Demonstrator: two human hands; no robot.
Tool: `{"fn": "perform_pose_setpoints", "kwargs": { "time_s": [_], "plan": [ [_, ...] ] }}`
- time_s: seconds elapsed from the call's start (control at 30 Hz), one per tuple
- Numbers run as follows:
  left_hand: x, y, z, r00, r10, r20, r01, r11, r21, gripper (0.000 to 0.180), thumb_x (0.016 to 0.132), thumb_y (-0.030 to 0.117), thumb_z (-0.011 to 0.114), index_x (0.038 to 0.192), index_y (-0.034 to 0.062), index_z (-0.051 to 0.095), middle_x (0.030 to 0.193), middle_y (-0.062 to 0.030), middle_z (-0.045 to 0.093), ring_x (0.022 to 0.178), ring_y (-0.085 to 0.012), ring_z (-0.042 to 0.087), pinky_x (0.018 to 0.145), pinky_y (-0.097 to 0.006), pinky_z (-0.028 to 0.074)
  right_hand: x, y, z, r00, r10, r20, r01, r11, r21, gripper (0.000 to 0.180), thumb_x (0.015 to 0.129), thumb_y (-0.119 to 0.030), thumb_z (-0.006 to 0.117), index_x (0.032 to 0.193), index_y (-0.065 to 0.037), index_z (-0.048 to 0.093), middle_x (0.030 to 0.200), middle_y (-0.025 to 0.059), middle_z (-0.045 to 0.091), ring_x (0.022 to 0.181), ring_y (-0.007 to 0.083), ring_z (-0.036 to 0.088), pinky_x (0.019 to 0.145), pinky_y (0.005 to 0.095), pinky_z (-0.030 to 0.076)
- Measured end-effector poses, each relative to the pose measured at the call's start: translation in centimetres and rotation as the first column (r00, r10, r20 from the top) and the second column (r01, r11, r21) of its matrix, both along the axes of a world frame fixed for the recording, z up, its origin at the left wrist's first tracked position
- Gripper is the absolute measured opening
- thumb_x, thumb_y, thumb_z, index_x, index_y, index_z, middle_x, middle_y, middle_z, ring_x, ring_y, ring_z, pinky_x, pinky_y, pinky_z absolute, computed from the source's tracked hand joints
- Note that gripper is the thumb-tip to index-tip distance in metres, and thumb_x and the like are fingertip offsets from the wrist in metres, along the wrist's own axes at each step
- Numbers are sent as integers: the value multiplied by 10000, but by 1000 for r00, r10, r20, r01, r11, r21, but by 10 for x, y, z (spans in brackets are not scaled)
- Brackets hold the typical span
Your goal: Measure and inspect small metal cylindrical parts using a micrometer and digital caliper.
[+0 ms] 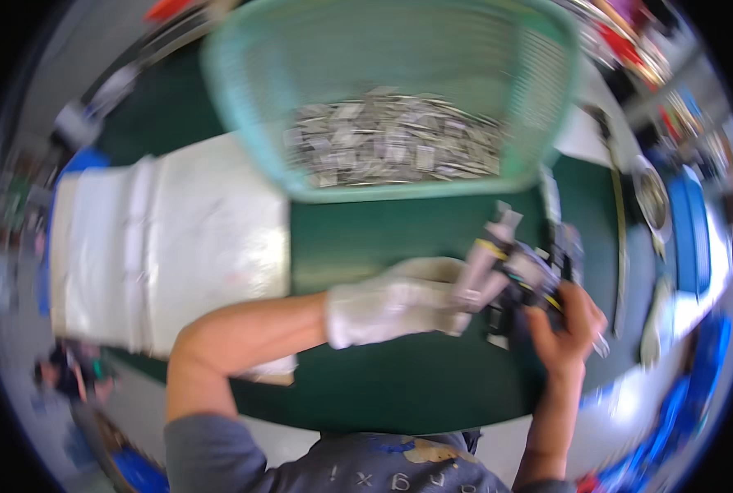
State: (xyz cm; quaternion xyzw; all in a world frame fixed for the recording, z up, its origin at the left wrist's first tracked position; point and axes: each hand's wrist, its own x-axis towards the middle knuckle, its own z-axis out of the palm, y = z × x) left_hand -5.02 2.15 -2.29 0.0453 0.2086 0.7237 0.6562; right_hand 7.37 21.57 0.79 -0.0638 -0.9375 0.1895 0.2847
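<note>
My left hand (407,300), in a white glove, reaches across the green table and is closed on a flat, light metal-looking strip (483,267) with a yellow mark. Bare and to its right, my right hand (570,329) curls its thumb and fingers at a cluster of dark and silver parts (531,283). Motion blur hides exactly what is between those fingers. Beyond both hands stands a light green plastic basket (366,194), holding a heap of small silvery metal pieces (395,144).
White wrapped sheets or packages (218,246) cover the left of the table (358,378). On the right lie a long thin strip (619,246), a round metal bowl (651,197), a blue tray (689,234) and a white glove-like item (656,320). Another person (70,374) is at the far left.
</note>
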Motion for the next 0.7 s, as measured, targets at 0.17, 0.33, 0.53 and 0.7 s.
{"fn": "perform_pose_setpoints", "kwargs": {
  "time_s": [0.17, 0.33, 0.53, 0.7],
  "plan": [
    [5, 6, 10, 998, -49, -33, 52, 994, 93, 231, 816, 166, 567, 980, 41, 465, 814, -9, 523, 720, -103, 531, 682, -228, 447, 19, 3, -5, 999, -13, 32, 14, 998, -53, 291, 729, -233, 621, 813, 24, 511, 563, 3, 365, 486, 79, 287, 423, 236, 203],
    [10, -1, 8, 1000, -25, 0, 25, 992, 120, 200, 823, 162, 558, 953, 37, 473, 801, -11, 530, 696, -99, 524, 645, -220, 444, 17, -3, -11, 1000, 8, 11, -7, 997, -73, 273, 757, -214, 602, 820, 34, 504, 566, -3, 354, 487, 66, 277, 422, 227, 191],
    [8, 2, 8, 998, -60, -4, 59, 986, 155, 225, 809, 203, 583, 943, 48, 490, 777, -1, 529, 698, -90, 510, 644, -211, 417, 16, -1, -6, 997, 56, 53, -52, 995, -81, 248, 775, -160, 560, 888, 56, 510, 601, 19, 405, 500, 68, 308, 421, 228, 208],
    [3, 11, 7, 994, -54, -91, 63, 993, 101, 206, 818, 215, 568, 928, 54, 499, 765, -16, 528, 708, -113, 513, 667, -248, 425, 15, 4, 1, 1000, -11, -12, 11, 1000, -9, 289, 727, -223, 563, 830, 43, 516, 568, 72, 399, 447, 173, 360, 415, 288, 264]
  ]
}}
